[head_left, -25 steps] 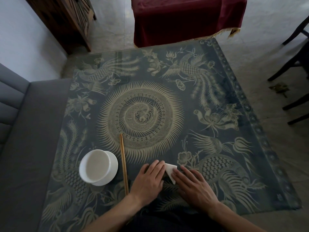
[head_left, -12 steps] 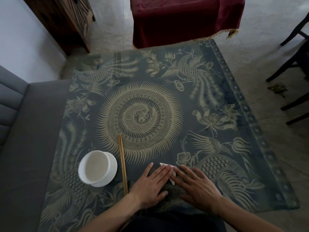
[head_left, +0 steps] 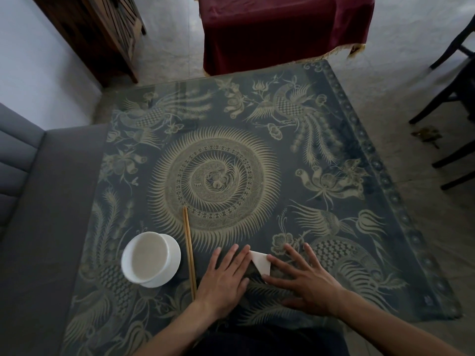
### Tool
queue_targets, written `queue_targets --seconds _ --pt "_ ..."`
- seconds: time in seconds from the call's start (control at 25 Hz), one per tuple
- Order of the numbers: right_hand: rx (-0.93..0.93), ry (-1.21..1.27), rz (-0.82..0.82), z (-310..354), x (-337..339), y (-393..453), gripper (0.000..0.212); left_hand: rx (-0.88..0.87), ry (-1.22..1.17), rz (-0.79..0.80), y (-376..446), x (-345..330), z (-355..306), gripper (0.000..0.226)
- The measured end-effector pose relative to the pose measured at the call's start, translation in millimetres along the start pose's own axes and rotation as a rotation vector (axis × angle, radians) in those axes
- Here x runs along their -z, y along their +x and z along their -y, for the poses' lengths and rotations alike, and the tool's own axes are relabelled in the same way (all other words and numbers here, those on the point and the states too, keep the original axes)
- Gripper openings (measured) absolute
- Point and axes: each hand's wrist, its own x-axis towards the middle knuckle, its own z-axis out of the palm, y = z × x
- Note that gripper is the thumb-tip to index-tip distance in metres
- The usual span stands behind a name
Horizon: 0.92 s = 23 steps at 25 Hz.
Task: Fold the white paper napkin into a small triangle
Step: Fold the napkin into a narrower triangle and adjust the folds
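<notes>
Here, the white paper napkin (head_left: 261, 262) is seen lying flat on the desk (head_left: 334, 201), folded into a small triangle, at the near edge toward six o'clock. It is flanked by both hands. The left hand (head_left: 225, 277) is laid flat at its nine o'clock side, fingers straight and touching the paper's edge; nothing is grasped, so the grip is released. The right hand (head_left: 307, 280) is spread flat at three o'clock, fingertips pressed on the napkin's edge, its grip likewise released. A pair of chopsticks (head_left: 189, 251) is placed just left of the left hand, and a white bowl (head_left: 150, 260) on a saucer is set farther toward nine o'clock.
</notes>
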Motion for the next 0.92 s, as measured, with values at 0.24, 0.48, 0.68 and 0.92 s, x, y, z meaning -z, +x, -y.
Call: queue_targets --seconds 0.24,0.48,0.68,0.92 --pt "0.068 0.049 -0.017 -8 -7 3 0.069 -0.013 -0.023 -0.012 2 3 -3 0.063" --pt "0.045 0.247 0.041 -10 -11 7 0.068 -0.260 0.048 0.047 2 1 -14 0.071" --pt "-0.112 0.327 -0.010 -7 -12 3 0.096 -0.253 0.087 0.030 3 4 -14 0.072" --pt "-0.093 0.156 -0.080 -7 -10 4 0.090 -0.371 0.057 0.006 -3 -10 -16 0.066"
